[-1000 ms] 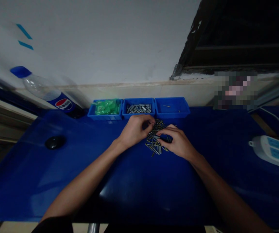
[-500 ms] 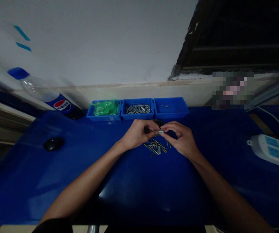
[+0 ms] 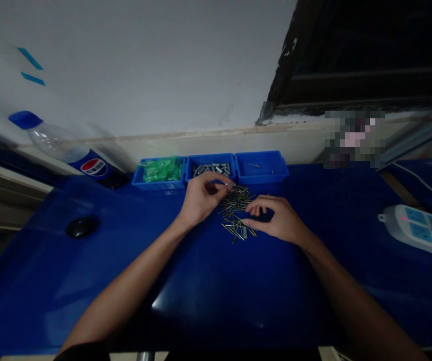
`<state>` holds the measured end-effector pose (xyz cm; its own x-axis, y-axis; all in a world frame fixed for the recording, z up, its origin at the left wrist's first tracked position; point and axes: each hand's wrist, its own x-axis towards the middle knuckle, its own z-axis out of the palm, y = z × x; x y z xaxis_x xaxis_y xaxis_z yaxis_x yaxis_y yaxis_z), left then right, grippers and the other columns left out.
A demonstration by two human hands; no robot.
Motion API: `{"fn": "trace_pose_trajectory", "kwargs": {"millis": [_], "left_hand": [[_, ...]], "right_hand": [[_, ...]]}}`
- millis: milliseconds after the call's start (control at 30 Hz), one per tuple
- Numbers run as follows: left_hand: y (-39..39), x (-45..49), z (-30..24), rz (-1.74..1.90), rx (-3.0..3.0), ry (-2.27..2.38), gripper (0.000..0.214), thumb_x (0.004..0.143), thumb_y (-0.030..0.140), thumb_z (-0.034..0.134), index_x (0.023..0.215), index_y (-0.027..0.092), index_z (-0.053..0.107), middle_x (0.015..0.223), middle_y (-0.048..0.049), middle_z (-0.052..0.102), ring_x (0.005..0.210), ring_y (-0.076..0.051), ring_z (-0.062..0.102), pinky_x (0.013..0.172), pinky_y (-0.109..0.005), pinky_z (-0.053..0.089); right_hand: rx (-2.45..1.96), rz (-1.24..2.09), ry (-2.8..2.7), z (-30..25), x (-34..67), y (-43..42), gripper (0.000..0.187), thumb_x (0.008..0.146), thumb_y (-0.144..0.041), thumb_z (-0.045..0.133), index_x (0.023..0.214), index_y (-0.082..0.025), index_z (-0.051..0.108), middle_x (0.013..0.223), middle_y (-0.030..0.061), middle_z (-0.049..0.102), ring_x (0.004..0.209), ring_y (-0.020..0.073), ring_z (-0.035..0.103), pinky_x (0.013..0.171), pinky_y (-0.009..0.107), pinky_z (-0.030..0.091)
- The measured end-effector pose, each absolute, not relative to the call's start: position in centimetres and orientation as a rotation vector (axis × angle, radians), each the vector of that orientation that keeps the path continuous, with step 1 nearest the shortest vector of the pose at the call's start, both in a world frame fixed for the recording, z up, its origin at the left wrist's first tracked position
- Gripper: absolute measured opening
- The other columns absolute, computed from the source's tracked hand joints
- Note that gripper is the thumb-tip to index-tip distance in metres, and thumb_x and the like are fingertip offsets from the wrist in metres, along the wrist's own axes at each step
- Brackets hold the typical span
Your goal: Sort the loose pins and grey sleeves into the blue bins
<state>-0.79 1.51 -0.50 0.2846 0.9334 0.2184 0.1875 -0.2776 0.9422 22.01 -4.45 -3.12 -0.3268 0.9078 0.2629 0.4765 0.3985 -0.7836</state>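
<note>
Right now, a small silver piece is pinched between the thumb and the fingertips of the left hand, so those fingers are closed narrow on it. The piece is held just above the desk, close to the front of the middle tray, which is filled with short grey metal tubes. The right hand is laid low on the desk, with its fingers bent and their tips at the edge of the pile of thin pins. Whether a pin is held by it cannot be told. The pile is spread between the two hands. A left tray with green bits is set against the middle tray, and a right tray with a few pins is set on the other side. A bottle with a blue cap is laid far left by the wall, and a white power strip is placed far right.
</note>
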Motion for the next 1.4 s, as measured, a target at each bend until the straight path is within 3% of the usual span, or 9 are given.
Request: {"fn": "trace_pose_trajectory", "kwargs": {"millis": [133, 200, 300, 433, 567, 733, 900, 1067, 1400], "left_hand": [[2.4, -1.4, -0.7, 1.302, 1.632, 1.113, 0.026, 0.088, 0.024, 0.075, 0.112, 0.016, 0.072, 0.122, -0.0109, 0.075, 0.095, -0.018, 0.077, 0.091, -0.036, 0.065], [2.5, -1.5, -0.6, 1.299, 1.676, 1.116, 0.023, 0.089, 0.024, 0.074, 0.111, 0.017, 0.073, 0.125, -0.0105, 0.073, 0.094, -0.018, 0.076, 0.091, -0.038, 0.065], [2.2, -1.4, -0.4, 1.251, 1.77, 1.1, 0.012, 0.09, 0.025, 0.072, 0.099, 0.018, 0.075, 0.12, -0.0096, 0.073, 0.091, -0.017, 0.074, 0.088, -0.038, 0.065], [1.6, -1.0, -0.2, 1.202, 1.832, 1.032, 0.012, 0.091, 0.024, 0.07, 0.099, 0.017, 0.075, 0.115, -0.0097, 0.073, 0.087, -0.016, 0.073, 0.084, -0.036, 0.065], [1.3, -0.7, -0.1, 1.148, 1.86, 1.006, 0.014, 0.091, 0.023, 0.068, 0.1, 0.015, 0.075, 0.106, -0.0098, 0.075, 0.084, -0.016, 0.074, 0.081, -0.033, 0.064], [1.0, -0.6, -0.3, 0.965, 1.924, 0.973, 0.015, 0.091, 0.022, 0.066, 0.101, 0.015, 0.076, 0.1, -0.0086, 0.079, 0.085, -0.017, 0.075, 0.079, -0.032, 0.062], [0.5, -0.2, -0.5, 0.868, 1.916, 0.874, 0.015, 0.09, 0.02, 0.068, 0.101, 0.015, 0.076, 0.097, -0.008, 0.08, 0.086, -0.017, 0.075, 0.081, -0.033, 0.063], [0.3, 0.1, -0.4, 0.83, 1.885, 0.803, 0.014, 0.091, 0.024, 0.071, 0.101, 0.016, 0.076, 0.096, -0.0068, 0.08, 0.084, -0.017, 0.074, 0.082, -0.033, 0.063], [0.4, 0.0, -0.3, 0.909, 1.683, 0.871, 0.013, 0.086, 0.025, 0.076, 0.095, 0.016, 0.075, 0.098, -0.0083, 0.08, 0.082, -0.017, 0.076, 0.079, -0.032, 0.065]], "right_hand": [[-1.131, 0.831, -2.241, -2.7, 22.8, -4.8, 0.028, 0.079, -0.039, 0.09, 0.098, -0.023, 0.076, 0.092, 0.0022, 0.069, 0.082, 0.0193, 0.066, 0.075, 0.034, 0.053], [-1.127, 0.829, -2.303, -2.8, 22.9, -4.8, 0.025, 0.08, -0.038, 0.089, 0.098, -0.025, 0.078, 0.097, 0.0031, 0.068, 0.089, 0.0209, 0.067, 0.08, 0.035, 0.054], [-1.116, 0.815, -2.309, -3.1, 22.8, -4.7, 0.018, 0.085, -0.035, 0.085, 0.098, -0.027, 0.079, 0.101, 0.0038, 0.068, 0.094, 0.0217, 0.068, 0.085, 0.036, 0.054], [-1.136, 0.704, -2.243, -3.6, 22.8, -4.3, 0.019, 0.09, -0.031, 0.081, 0.106, -0.024, 0.075, 0.103, 0.0049, 0.069, 0.09, 0.0206, 0.067, 0.083, 0.035, 0.054], [-1.228, 0.608, -2.137, -4.2, 23.0, -4.0, 0.007, 0.092, -0.025, 0.076, 0.094, -0.022, 0.07, 0.081, 0.0003, 0.065, 0.07, 0.0167, 0.061, 0.067, 0.031, 0.05], [-1.25, 0.68, -1.939, -4.3, 22.6, -4.1, 0.01, 0.09, -0.025, 0.075, 0.082, -0.023, 0.07, 0.075, 0.0003, 0.071, 0.065, 0.0164, 0.066, 0.065, 0.031, 0.055], [-1.243, 0.921, -1.51, -3.6, 21.7, -4.2, 0.01, 0.081, -0.03, 0.081, 0.08, -0.023, 0.075, 0.086, 0.005, 0.082, 0.079, 0.0232, 0.08, 0.078, 0.038, 0.066], [-1.131, 1.043, -1.302, -3.2, 21.4, -4.2, 0.013, 0.074, -0.031, 0.088, 0.075, -0.024, 0.077, 0.093, 0.0058, 0.084, 0.086, 0.0263, 0.082, 0.084, 0.044, 0.067], [-1.174, 0.997, -1.419, -3.3, 21.5, -4.1, 0.01, 0.081, -0.031, 0.082, 0.079, -0.024, 0.076, 0.096, 0.006, 0.083, 0.089, 0.024, 0.08, 0.085, 0.042, 0.065]]}}
